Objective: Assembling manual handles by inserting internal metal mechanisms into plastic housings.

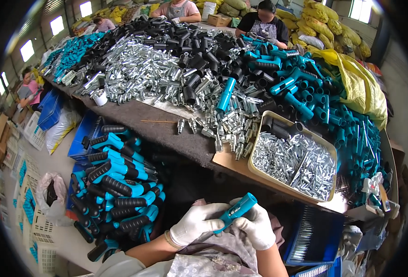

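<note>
A teal tubular plastic housing (237, 210) with a slot in its side is held in front of my lap, tilted up to the right. My gloved left hand (197, 225) is closed on its lower end, thumb along the side. Around the upper part, my right hand (258, 226) is closed too, its thumb near the slot. What lies inside the tube cannot be made out. Just beyond my hands, on the table edge, stands a cream tray (333, 185) of small metal pins and screws.
Silvery metal fittings (141, 69), black sleeves (199, 60) and teal housings (301, 99) heap the table (167, 117). Teal-and-black handled tools (120, 184) are piled to my left. A blue bin (317, 235) with metal rods stands at right. Other people work across the table.
</note>
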Motion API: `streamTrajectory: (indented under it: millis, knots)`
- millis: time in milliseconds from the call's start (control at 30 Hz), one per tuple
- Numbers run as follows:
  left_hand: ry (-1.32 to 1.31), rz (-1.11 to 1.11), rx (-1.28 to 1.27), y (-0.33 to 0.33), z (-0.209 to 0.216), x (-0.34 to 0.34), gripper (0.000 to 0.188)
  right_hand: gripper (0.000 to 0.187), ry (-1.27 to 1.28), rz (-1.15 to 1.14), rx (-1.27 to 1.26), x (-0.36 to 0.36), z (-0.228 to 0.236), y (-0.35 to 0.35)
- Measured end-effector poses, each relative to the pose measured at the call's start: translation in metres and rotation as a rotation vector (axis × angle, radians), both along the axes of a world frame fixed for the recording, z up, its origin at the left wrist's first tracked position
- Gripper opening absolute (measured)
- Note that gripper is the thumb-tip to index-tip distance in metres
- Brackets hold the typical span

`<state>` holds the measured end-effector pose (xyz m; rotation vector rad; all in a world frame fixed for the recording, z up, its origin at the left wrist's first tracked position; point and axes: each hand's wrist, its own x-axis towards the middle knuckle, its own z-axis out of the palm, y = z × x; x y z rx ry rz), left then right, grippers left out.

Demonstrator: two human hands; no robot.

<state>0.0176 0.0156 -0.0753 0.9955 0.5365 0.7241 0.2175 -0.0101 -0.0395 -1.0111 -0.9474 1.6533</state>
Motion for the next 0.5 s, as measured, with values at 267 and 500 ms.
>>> streamTrajectory:
  millis: [267, 500]
  knots:
    - [-0.034, 0.033, 0.0, 0.006, 0.001, -0.007, 0.059, 0.068, -0.095, 0.005, 0.091, -0.011, 0.003, 0.007]
    - [-0.107, 0.031, -0.118, 0.006, 0.005, -0.012, 0.069, 0.046, -0.184, 0.093, 0.166, -0.008, -0.01, 0.008]
